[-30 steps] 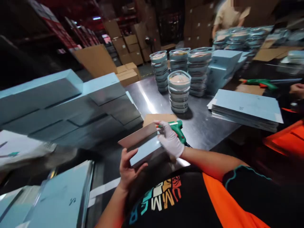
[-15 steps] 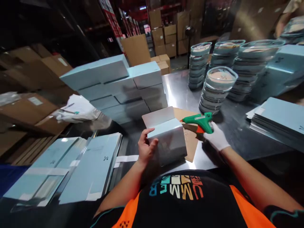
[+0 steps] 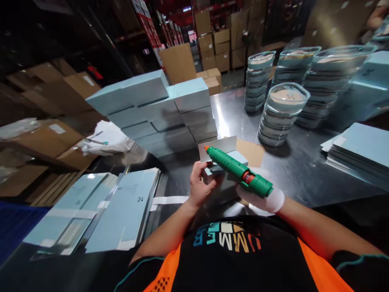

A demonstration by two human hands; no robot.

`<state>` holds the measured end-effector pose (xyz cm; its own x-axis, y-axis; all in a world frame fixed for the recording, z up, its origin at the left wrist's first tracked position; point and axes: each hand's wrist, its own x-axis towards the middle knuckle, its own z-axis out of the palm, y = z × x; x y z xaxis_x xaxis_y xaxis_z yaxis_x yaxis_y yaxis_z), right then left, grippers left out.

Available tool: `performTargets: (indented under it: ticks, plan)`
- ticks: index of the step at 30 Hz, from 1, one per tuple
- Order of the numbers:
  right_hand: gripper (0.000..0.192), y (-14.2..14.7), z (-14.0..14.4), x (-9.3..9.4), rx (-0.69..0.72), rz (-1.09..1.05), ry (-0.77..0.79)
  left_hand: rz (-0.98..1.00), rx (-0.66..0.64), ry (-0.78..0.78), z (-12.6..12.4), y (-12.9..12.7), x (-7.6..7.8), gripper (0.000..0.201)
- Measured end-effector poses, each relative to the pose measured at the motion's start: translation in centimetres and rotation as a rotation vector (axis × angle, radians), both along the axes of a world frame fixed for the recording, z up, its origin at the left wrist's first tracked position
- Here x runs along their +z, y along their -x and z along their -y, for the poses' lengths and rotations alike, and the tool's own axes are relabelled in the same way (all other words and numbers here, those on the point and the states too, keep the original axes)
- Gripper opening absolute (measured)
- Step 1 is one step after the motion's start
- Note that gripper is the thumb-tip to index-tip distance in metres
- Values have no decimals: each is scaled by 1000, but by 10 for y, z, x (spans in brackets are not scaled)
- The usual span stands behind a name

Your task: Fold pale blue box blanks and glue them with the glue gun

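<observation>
One green glue gun [image 3: 240,172] gripped in the gloved right hand [image 3: 263,198], long axis slanting, orange tip up-left at the open flap, one pale blue box [image 3: 223,162] on the tabletop [image 3: 291,170], left hand [image 3: 199,186] fingers grasping it, four stacks of clear lids [image 3: 281,113] behind.

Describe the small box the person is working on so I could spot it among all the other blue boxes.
Start at the big stack of closed pale-blue boxes on the steel table. Just in front of it, the left hand holds a single pale-blue box. Unlike the stacked ones, its flap stands open and the orange tip of a green glue gun, held in the gloved right hand, points at it.
</observation>
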<state>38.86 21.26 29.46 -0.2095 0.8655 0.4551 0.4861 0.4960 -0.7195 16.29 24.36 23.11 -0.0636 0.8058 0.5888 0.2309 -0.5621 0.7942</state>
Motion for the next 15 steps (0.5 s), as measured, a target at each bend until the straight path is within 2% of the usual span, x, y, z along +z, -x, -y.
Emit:
performTargets:
  ticks: [2,6,9,12,14,15]
  plan:
    - [18,6,-4,-2,15,29,-36,-19,9,-20,1,0,-1,53]
    - [9,-12,-20,-20,-102,-178,178,-12,72,24,3,6,1,57]
    - [22,-38,-35,-37,-266,-390,410,44,106,61,1,10,5,62]
    - [40,-59,-48,-50,-298,-516,611,150,59,100,-2,11,7,67]
    - [50,-73,-57,-59,-269,-475,648,205,19,128,-3,11,8,69]
    - [52,-81,-61,-63,-267,-414,589,221,5,141,-4,12,8,70]
